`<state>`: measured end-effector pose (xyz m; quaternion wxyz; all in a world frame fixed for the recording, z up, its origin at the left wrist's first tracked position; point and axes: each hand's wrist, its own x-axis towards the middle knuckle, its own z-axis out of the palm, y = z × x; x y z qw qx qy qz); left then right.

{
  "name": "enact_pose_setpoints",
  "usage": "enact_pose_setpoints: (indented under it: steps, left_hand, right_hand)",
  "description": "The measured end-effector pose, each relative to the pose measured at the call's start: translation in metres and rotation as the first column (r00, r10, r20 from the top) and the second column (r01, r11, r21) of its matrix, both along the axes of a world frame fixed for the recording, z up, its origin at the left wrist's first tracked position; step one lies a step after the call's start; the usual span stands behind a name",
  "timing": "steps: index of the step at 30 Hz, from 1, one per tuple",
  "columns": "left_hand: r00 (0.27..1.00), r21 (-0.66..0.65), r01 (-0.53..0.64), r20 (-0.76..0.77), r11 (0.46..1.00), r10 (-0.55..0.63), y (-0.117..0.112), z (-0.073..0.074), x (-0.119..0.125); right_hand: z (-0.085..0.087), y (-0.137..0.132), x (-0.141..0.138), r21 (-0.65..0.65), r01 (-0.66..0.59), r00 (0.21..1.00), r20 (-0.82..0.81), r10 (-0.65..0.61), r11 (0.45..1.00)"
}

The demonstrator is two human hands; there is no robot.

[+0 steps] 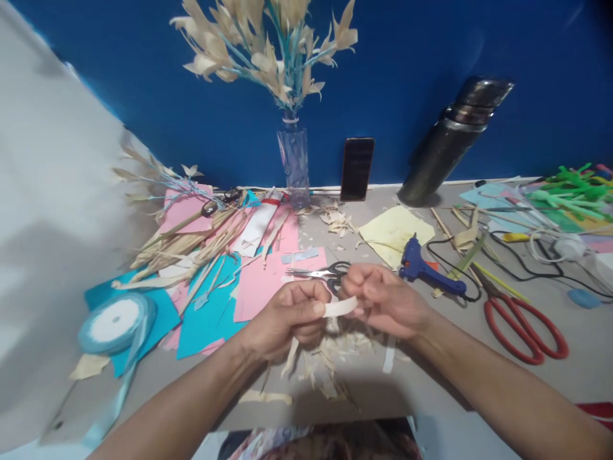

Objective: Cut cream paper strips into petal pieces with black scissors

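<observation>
Both my hands are closed on one pale strip [339,308] of dried leaf, held level between them above the grey table [445,396]. My left hand [290,319] pinches its left end, and my right hand [383,300] pinches its right end. A heap of pale leaf scraps [335,358] lies on the table right under the hands. Small black-handled scissors [323,273] rest just behind my fingers.
A blue glue gun [424,268] and red-handled scissors [524,326] lie to the right among black cables. Pink and teal paper sheets [220,300], a ribbon spool [115,322] and leaf bundles fill the left. A vase of leaf flowers [293,153], a phone [357,168] and a dark flask [450,144] stand at the blue wall.
</observation>
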<state>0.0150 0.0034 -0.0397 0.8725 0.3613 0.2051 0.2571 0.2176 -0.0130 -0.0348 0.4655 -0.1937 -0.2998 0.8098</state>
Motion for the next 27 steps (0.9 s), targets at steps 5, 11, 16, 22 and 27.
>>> enact_pose_setpoints:
  steps: [5, 11, 16, 22, 27]
  left_hand:
    - [1.0, -0.014, -0.023, 0.001, 1.0, 0.023, 0.003, -0.001, -0.001]
    - [0.993, 0.002, -0.066, -0.094, 0.998, 0.066, 0.004, 0.001, 0.0]
    - [0.986, 0.01, -0.124, -0.112, 0.992, 0.124, 0.005, 0.006, 0.001]
    - [0.933, 0.006, -0.348, -0.101, 0.938, 0.346, 0.017, 0.012, -0.003]
    - [0.914, -0.035, -0.402, -0.073, 0.915, 0.399, 0.019, 0.004, -0.003]
  right_hand:
    - [-0.004, 0.004, 0.005, 0.081, 0.136, 0.973, 0.177, -0.149, 0.987]
    - [-0.003, -0.001, 0.001, 0.242, 0.007, 0.798, 0.583, -0.151, 0.97]
    - [0.004, 0.001, 0.001, 0.261, 0.096, 0.745, 0.621, -0.243, 0.961]
    - [-0.01, 0.008, 0.002, 0.627, -0.029, 0.195, 0.767, -0.611, 0.778]
    - [-0.02, 0.007, -0.003, 0.545, -0.381, -0.141, 0.764, -0.63, 0.746]
